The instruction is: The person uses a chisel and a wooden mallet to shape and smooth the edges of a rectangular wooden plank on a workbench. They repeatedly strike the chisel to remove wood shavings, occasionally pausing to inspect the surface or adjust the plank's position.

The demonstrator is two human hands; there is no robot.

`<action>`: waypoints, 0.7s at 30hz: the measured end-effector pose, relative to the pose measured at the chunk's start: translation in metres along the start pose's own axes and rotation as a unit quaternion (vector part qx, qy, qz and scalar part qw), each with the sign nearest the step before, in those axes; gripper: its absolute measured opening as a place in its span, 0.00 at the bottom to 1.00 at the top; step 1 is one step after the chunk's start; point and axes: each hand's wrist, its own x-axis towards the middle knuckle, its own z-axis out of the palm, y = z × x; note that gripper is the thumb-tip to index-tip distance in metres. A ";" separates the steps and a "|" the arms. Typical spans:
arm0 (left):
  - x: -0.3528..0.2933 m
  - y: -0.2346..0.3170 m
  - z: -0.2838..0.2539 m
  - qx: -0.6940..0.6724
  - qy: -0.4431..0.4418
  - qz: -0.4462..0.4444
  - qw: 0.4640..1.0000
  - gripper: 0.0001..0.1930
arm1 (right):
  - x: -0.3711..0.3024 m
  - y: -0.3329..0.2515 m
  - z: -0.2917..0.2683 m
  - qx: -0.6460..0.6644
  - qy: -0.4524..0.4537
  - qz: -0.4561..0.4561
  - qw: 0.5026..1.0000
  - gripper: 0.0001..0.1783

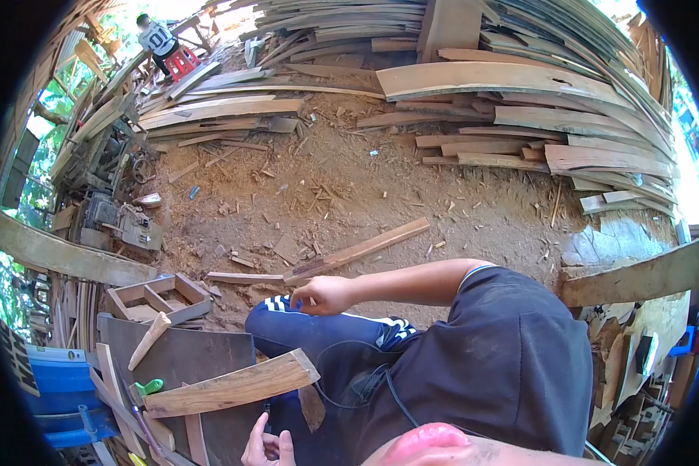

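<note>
My right hand (325, 295) rests on my knee in blue trousers (342, 330), its fingers loosely curled in with no object showing in them. At the lower edge, my left hand (269, 446) has thumb and fingers apart and is empty. Just beyond it, a wooden board (229, 384) with a sawn end lies slantwise above a dark bench top (217, 349). A green handle (149, 386) sits at the board's far left end. A pointed piece of wood (149, 342) lies across the bench edge.
A wooden frame with compartments (182, 311) stands past the bench. Long boards (512, 78) are stacked at the back and right. Offcuts and a squared timber (361, 250) lie on the dirt floor. A person (157, 40) sits far left on a red stool (182, 62).
</note>
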 end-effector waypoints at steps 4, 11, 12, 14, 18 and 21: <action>0.000 -0.002 0.001 0.008 0.010 0.000 1.000 0.31 | -0.001 0.001 0.017 -0.014 -0.011 -0.006 1.000 0.14; -0.004 -0.002 -0.010 -0.045 -0.031 -0.091 0.994 0.20 | -0.014 -0.005 0.079 -0.087 -0.026 -0.046 0.995 0.21; -0.006 0.015 -0.011 -0.041 -0.016 -0.091 0.995 0.24 | -0.021 -0.008 0.091 -0.119 -0.023 -0.057 0.991 0.24; -0.015 0.050 -0.008 -0.033 0.013 -0.097 0.995 0.32 | -0.024 -0.020 0.098 -0.143 -0.101 -0.033 0.984 0.37; -0.017 0.062 -0.012 -0.047 0.022 -0.110 0.993 0.29 | -0.030 -0.019 0.108 -0.200 -0.116 -0.059 0.971 0.43; -0.021 0.058 -0.013 -0.049 0.034 -0.117 0.991 0.28 | -0.019 -0.016 0.101 -0.203 -0.134 -0.054 0.969 0.42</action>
